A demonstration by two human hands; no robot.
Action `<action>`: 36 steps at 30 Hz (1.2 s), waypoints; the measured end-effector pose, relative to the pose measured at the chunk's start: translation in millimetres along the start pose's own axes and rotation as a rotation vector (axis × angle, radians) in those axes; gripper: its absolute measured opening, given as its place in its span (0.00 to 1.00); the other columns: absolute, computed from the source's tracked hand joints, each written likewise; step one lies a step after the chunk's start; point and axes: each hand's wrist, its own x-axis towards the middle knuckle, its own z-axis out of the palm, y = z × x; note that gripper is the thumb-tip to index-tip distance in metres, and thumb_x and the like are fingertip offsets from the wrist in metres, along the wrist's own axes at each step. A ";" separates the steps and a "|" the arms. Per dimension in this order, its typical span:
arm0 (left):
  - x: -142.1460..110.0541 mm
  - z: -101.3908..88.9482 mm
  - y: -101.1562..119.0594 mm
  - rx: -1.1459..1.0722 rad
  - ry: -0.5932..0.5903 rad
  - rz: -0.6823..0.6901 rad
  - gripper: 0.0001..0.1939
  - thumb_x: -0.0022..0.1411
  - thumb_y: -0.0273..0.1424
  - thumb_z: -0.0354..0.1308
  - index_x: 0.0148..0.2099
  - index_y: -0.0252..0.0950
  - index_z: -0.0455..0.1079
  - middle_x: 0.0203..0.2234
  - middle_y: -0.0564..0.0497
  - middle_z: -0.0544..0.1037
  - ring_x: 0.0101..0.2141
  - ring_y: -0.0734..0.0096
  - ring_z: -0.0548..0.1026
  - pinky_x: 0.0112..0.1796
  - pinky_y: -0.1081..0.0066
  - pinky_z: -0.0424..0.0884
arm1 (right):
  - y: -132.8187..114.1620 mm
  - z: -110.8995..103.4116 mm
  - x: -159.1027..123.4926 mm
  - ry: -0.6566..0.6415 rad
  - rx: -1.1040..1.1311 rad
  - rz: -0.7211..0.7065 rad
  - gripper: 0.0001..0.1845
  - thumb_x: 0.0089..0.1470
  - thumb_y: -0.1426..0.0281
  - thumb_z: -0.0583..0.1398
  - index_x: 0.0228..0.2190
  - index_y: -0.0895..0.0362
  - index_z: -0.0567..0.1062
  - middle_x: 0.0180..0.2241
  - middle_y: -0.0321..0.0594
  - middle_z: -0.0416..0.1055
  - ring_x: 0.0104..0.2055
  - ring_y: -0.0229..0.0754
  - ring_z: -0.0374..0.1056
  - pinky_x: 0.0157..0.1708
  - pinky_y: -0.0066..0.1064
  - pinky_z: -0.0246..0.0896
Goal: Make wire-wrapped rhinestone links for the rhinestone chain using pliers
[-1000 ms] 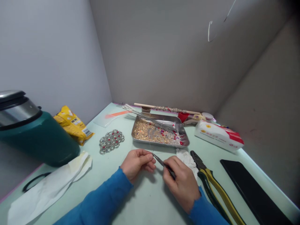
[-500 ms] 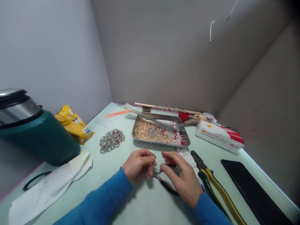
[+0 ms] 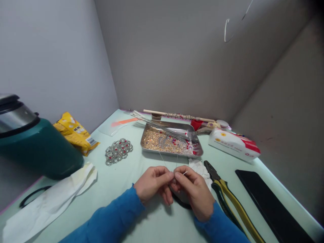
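Note:
My left hand and my right hand meet fingertip to fingertip above the table, both pinching thin wire. Fine strands rise from the fingers toward the tray, and a short pale end sticks out by my right hand. Whatever sits between the fingertips is too small to make out. Beneath my right hand lies a small tool with black looped handles, mostly covered. Just beyond the hands stands a metal tray of gold, clear and red beads, with a bundle of straight wires across it.
On the left lie a beaded wire piece, a white tissue, a yellow packet and a green bottle. To the right are yellow-green pliers, a black flat object and a tissue pack. A beaded stick lies behind the tray.
My right hand has come left and closed its fingertips against those of my left hand. It was apart with fingers spread before. The view has shifted slightly.

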 end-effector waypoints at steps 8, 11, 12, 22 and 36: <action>-0.7 7.5 2.9 0.027 0.097 0.058 0.14 0.54 0.36 0.56 0.26 0.29 0.66 0.23 0.45 0.76 0.13 0.76 0.71 0.16 0.77 0.64 | -5.0 4.8 -3.0 0.058 -0.085 -0.118 0.11 0.50 0.62 0.58 0.25 0.57 0.65 0.19 0.30 0.62 0.23 0.34 0.59 0.26 0.26 0.55; -1.4 5.1 3.6 0.042 0.057 0.027 0.14 0.53 0.37 0.57 0.27 0.29 0.66 0.23 0.46 0.76 0.14 0.76 0.71 0.17 0.77 0.64 | -7.4 5.0 -3.1 0.063 -0.124 -0.112 0.11 0.49 0.62 0.58 0.24 0.57 0.65 0.18 0.30 0.62 0.23 0.34 0.58 0.25 0.26 0.54; -1.5 3.7 3.5 0.049 0.031 0.017 0.14 0.53 0.37 0.58 0.28 0.29 0.66 0.23 0.46 0.76 0.14 0.76 0.71 0.17 0.77 0.65 | -7.7 4.8 -2.8 0.060 -0.142 -0.109 0.11 0.49 0.62 0.58 0.25 0.57 0.65 0.18 0.30 0.62 0.22 0.34 0.58 0.25 0.26 0.54; 0.5 0.7 -0.4 0.014 0.111 0.068 0.15 0.49 0.36 0.61 0.27 0.31 0.62 0.21 0.50 0.75 0.13 0.77 0.70 0.16 0.76 0.63 | 0.5 1.3 -2.5 0.098 -0.369 -0.323 0.09 0.54 0.68 0.55 0.24 0.57 0.67 0.23 0.34 0.63 0.26 0.36 0.60 0.27 0.27 0.55; 0.6 1.9 1.8 0.003 0.314 0.098 0.10 0.52 0.34 0.60 0.28 0.32 0.65 0.12 0.55 0.69 0.12 0.80 0.66 0.17 0.79 0.58 | 8.8 6.8 -1.9 0.134 -0.414 -0.198 0.10 0.53 0.62 0.56 0.27 0.57 0.68 0.24 0.34 0.63 0.24 0.35 0.58 0.24 0.26 0.55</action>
